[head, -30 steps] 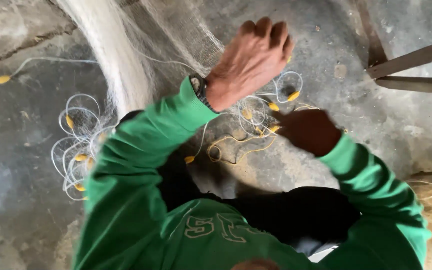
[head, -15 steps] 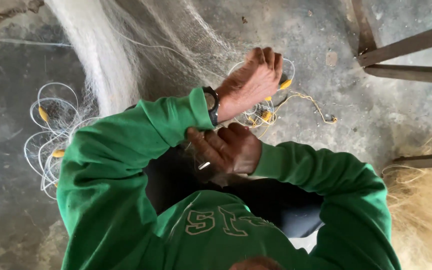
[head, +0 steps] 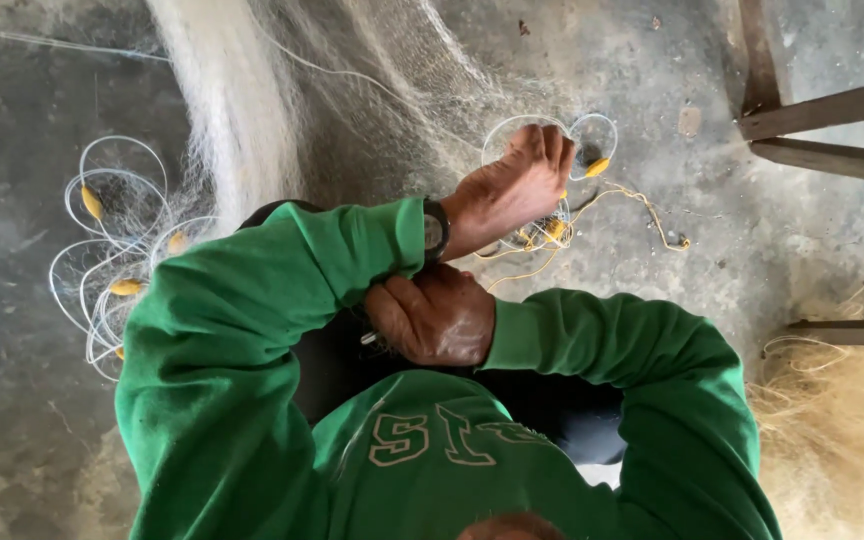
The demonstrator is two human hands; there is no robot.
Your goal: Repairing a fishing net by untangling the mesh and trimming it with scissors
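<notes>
Left hand (head: 512, 190) was out over the floor (head: 22, 440), fingers curled shut on a bunch of clear line (head: 540, 128) with small yellow floats (head: 597, 167) on it. Watch (head: 436, 230) on that wrist. The line lay in loops right under and just beyond the knuckles, touching the floor, with a loose yellow cord (head: 642, 205) trailing off beside it.

Right hand (head: 437, 320) was tucked under the left forearm, close to the lap and closed in a fist. Couldn't tell what it gripped, if anything (a small bright bit showed at its edge, too small to call).

A second coil (head: 107, 265) of the same line and floats sat well apart, on the left side, against the white net (head: 242, 110) that ran up the floor in a thick band.

My take on handling:
- grip the line itself, not the floats; they'd slide
- keep the loops flat and stacked in order, or they'd cross and snag
- keep the yellow cord out of the bunch
- arms were crossed, so reach was cramped; uncrossing would give better control
- keep the two coils apart, as both ran into the same net

Containers: none showed. Line, floats and net all lay bare on the floor. Wooden frame legs (head: 822, 110) stood at the right, a straw-coloured fibre heap (head: 842, 440) below them.
</notes>
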